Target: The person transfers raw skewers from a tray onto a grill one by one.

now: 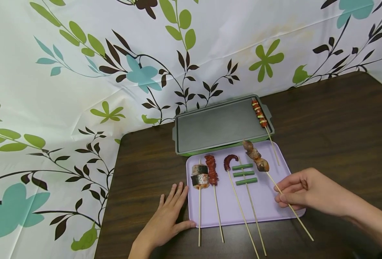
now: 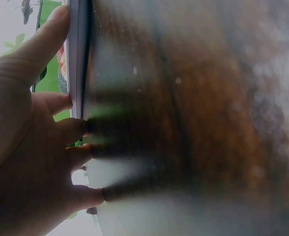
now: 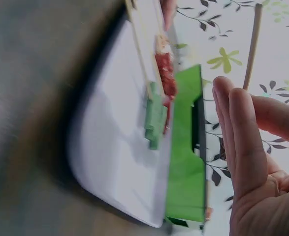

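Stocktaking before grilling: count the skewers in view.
6: one on the green grill pan, four on the purple tray, one pinched by the right hand.

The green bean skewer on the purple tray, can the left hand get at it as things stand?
Probably yes: the left hand rests flat at the purple tray edge, and the green bean skewer lies uncovered, though two skewers lie between.

This looks like a staged tabletop set rather than a real kitchen: a white plastic sheet printed with green and teal leaves (image 1: pixel 81 72) hangs as backdrop behind a dark wood-grain table (image 1: pixel 333 118) bearing a green-rimmed grey griddle tray (image 1: pixel 216 126).
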### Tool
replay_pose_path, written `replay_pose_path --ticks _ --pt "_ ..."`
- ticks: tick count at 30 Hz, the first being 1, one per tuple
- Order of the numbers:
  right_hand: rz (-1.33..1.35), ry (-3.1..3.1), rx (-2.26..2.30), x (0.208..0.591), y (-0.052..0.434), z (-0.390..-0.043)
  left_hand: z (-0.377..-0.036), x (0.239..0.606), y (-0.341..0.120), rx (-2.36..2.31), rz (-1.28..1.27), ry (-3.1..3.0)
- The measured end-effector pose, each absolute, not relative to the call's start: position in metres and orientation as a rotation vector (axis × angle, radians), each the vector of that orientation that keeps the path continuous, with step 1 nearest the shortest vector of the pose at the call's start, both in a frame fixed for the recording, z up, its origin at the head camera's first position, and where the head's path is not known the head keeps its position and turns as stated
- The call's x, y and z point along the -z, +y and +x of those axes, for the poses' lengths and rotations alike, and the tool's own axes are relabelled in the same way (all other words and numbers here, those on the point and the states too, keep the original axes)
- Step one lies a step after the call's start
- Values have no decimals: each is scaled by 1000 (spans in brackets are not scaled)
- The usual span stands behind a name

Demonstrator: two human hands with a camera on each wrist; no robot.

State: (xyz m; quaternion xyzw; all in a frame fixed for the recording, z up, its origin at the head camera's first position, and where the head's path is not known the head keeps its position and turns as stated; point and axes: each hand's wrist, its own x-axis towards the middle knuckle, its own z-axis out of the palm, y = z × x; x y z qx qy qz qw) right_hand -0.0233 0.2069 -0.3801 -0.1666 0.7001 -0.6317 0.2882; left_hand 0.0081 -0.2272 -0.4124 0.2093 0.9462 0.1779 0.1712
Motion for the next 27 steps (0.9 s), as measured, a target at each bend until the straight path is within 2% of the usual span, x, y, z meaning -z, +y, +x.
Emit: replay_pose_path --ticks 12,19,27 --pt "-194 2003 1648 340 203 -81 9 413 -228 -524 610 2702" --pt "-85 2060 1600 338 195 -115 10 413 -227 -528 612 2702" --pt "-41 2013 1623 341 188 -139 10 411 -227 -516 606 2696"
